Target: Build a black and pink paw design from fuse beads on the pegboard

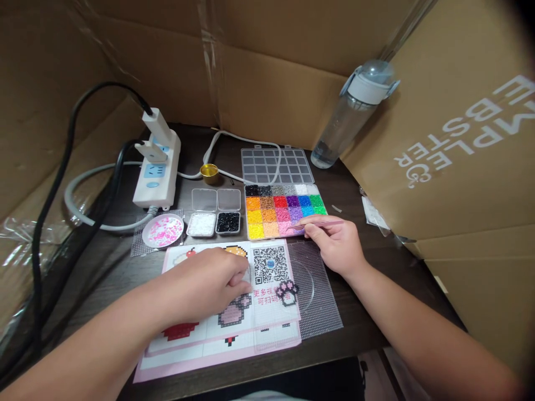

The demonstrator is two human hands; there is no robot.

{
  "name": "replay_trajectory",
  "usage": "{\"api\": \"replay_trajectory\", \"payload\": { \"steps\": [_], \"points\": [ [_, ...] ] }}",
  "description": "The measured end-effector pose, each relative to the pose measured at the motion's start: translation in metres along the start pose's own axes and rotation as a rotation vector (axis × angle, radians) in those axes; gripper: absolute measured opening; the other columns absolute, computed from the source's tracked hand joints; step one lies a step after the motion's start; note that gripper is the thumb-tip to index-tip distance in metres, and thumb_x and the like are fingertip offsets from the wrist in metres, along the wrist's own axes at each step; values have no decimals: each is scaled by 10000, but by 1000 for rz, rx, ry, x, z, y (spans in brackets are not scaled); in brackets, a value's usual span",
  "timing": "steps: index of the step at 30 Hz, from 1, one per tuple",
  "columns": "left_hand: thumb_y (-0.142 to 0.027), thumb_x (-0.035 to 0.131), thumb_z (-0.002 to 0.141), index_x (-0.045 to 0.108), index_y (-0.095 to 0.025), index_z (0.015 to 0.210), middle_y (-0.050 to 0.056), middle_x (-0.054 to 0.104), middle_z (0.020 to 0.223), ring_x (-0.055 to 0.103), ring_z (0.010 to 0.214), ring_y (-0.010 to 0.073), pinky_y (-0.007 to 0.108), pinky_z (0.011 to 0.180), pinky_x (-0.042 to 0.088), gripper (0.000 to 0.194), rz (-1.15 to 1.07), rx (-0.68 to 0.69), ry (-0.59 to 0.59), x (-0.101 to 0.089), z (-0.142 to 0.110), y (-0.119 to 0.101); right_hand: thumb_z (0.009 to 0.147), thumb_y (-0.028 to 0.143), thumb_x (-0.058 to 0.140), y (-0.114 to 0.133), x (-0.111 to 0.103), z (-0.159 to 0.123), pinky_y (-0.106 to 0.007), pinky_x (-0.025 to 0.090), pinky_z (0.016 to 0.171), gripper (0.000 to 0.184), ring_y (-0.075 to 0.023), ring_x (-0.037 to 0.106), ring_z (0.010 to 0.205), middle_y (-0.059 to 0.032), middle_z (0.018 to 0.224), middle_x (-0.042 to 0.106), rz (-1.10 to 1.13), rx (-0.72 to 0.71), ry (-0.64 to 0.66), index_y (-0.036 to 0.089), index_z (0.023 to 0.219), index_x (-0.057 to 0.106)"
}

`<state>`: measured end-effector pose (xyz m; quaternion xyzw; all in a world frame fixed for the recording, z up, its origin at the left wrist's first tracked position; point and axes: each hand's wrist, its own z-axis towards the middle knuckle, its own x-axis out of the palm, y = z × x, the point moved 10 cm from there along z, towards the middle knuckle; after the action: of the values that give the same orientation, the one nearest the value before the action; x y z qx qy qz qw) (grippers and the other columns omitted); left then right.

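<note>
My right hand (340, 245) grips a pair of pink tweezers (320, 224) over the near right part of the bead box (271, 238). The tweezers' tips are at the light pink beads (285, 228); I cannot tell whether a bead is between them. My left hand (219, 275) lies closed over the printed pattern sheets (188, 356), fingers curled, their inner side hidden. To its right, a black and pink bead paw (287, 292) sits on a clear pegboard (273, 323) that overlaps the sheets.
Small boxes of white beads (202, 224) and black beads (228, 223) stand beside a dish of pink and white beads (163, 230). Behind are a power strip (156, 172) with cables, a gold cup (209, 174) and a water bottle (351, 117). Cardboard walls (267, 83) enclose the table.
</note>
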<state>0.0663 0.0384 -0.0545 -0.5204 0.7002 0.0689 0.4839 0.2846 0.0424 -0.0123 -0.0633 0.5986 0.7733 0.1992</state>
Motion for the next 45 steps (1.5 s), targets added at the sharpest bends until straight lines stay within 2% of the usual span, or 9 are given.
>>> {"api": "replay_trajectory", "payload": {
  "steps": [4, 8, 11, 13, 18, 24, 30, 37, 45],
  "points": [
    [-452, 533, 897, 387, -239, 649, 4, 521, 636, 433, 593, 175, 329, 570, 279, 357, 19, 8, 2, 0, 1, -1, 913, 253, 704, 11, -15, -5, -330, 610, 652, 147, -186, 731, 733, -56, 891, 828, 53, -32, -48, 227, 870, 842],
    [-432, 541, 885, 373, -236, 629, 3, 515, 608, 419, 575, 169, 332, 570, 275, 363, 51, 16, -10, -1, 4, -2, 940, 267, 717, 32, -28, -23, -375, 618, 707, 133, -230, 754, 834, -58, 900, 824, 162, -106, -63, 259, 892, 841],
    [-461, 559, 873, 377, -237, 624, 6, 516, 592, 411, 566, 169, 332, 564, 261, 382, 56, 18, -31, -2, 7, -1, 945, 260, 714, 47, -26, -41, -438, 625, 755, 133, -252, 756, 819, -56, 858, 819, 202, -136, 4, 273, 904, 840],
    [-477, 564, 875, 380, -236, 622, 6, 516, 583, 410, 560, 168, 333, 562, 260, 395, 49, 27, -33, -1, 8, 0, 949, 210, 697, 51, -19, -52, -432, 620, 747, 160, -244, 756, 798, -56, 858, 823, 184, -131, 82, 271, 918, 843],
    [-471, 586, 869, 372, -234, 608, 4, 500, 568, 407, 553, 166, 340, 558, 263, 411, 54, 10, -21, 1, 8, 1, 930, 129, 678, 35, -8, -68, -381, 610, 731, 200, -216, 756, 784, -67, 862, 829, 150, -88, 180, 236, 935, 847],
    [-465, 594, 870, 371, -236, 606, 0, 494, 561, 404, 551, 168, 351, 561, 268, 415, 67, 0, -9, 3, 10, 2, 940, 203, 684, 13, -6, -71, -408, 615, 759, 170, -230, 757, 793, -72, 855, 829, 166, -11, 208, 239, 907, 847],
    [-471, 620, 864, 382, -236, 598, 1, 504, 568, 416, 549, 167, 356, 561, 265, 427, 57, 16, -8, 5, 12, 5, 940, 213, 682, 10, -3, -74, -418, 613, 766, 166, -232, 758, 789, -73, 865, 828, 151, -5, 248, 243, 915, 844],
    [-478, 635, 855, 418, -241, 600, 3, 521, 567, 397, 530, 161, 367, 554, 255, 411, 28, 33, -48, 5, 13, 6, 944, 144, 671, 13, -1, -75, -408, 602, 778, 203, -222, 758, 812, -59, 883, 827, 171, -48, 266, 258, 971, 837],
    [-504, 596, 876, 409, -240, 612, 9, 537, 583, 415, 539, 161, 363, 542, 278, 418, 79, 30, -35, 6, 13, 7, 935, 119, 672, 16, 0, -75, -393, 599, 776, 213, -214, 758, 810, -56, 882, 829, 156, -67, 268, 251, 971, 835]
  ]
}}
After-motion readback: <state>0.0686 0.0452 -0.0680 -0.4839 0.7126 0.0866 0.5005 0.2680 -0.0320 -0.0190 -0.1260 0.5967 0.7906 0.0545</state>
